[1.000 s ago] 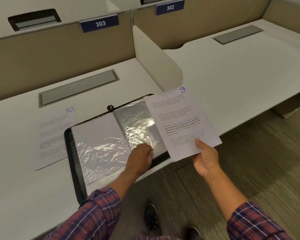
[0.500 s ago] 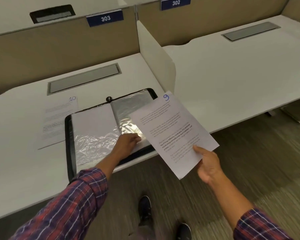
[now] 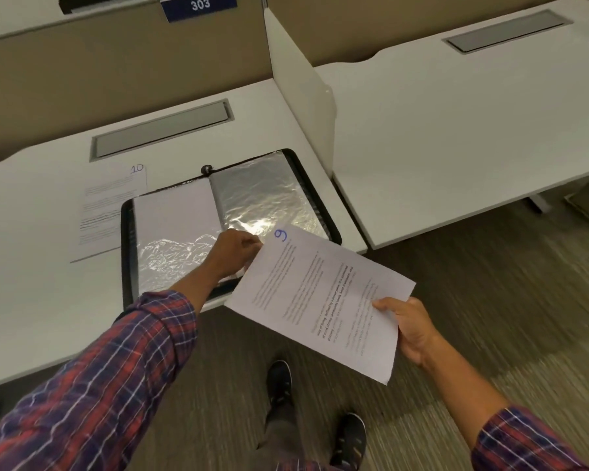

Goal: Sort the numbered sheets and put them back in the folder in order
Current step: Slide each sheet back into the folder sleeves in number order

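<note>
A black folder [image 3: 128, 253] lies open on the white desk [image 3: 34, 300], showing shiny clear plastic sleeves [image 3: 262, 202]. My left hand [image 3: 233, 251] pinches the lower edge of the right-hand sleeve near the folder's front. My right hand [image 3: 407, 326] holds a printed sheet marked 9 [image 3: 320, 300] by its lower right corner, out over the desk's front edge, with its top left corner close to my left hand. A sheet marked 10 [image 3: 106, 212] lies flat on the desk, just left of the folder and partly under it.
A white divider panel [image 3: 300, 86] stands right of the folder, between this desk and the neighbouring desk [image 3: 456, 130]. Grey cable hatches [image 3: 160, 130] sit at the back of both. A sign reads 303 [image 3: 199, 5]. My shoes [image 3: 279, 379] stand on carpet below.
Sheet 9 has swung down and turned counter-clockwise, its top corner now beside my left hand. My left hand shifted along the sleeve's lower edge. The camera moved back from the desk.
</note>
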Action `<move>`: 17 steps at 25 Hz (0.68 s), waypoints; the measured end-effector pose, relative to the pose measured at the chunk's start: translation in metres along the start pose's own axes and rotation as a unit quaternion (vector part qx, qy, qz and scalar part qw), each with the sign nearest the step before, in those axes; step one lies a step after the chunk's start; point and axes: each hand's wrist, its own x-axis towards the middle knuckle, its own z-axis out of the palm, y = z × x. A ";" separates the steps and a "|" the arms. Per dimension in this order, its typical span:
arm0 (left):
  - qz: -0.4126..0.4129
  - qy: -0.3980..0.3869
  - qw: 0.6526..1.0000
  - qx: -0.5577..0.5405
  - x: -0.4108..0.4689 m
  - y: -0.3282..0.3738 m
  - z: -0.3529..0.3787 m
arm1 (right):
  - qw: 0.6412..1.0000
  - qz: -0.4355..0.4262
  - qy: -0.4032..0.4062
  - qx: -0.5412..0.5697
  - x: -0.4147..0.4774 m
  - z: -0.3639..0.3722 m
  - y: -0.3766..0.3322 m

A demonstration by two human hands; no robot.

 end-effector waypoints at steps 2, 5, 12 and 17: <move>-0.009 -0.007 1.000 0.007 0.001 0.003 0.000 | 0.999 -0.005 -0.011 -0.046 -0.002 0.000 0.001; -0.020 -0.016 0.999 0.020 0.001 0.008 -0.001 | 0.996 -0.008 -0.015 -0.084 -0.004 0.002 0.000; -0.024 0.013 0.999 0.031 -0.006 0.022 0.009 | 0.996 -0.012 -0.024 -0.081 -0.012 0.005 0.000; -0.019 -0.024 0.998 0.046 -0.004 0.025 0.008 | 0.999 -0.020 -0.004 -0.042 -0.014 0.006 -0.004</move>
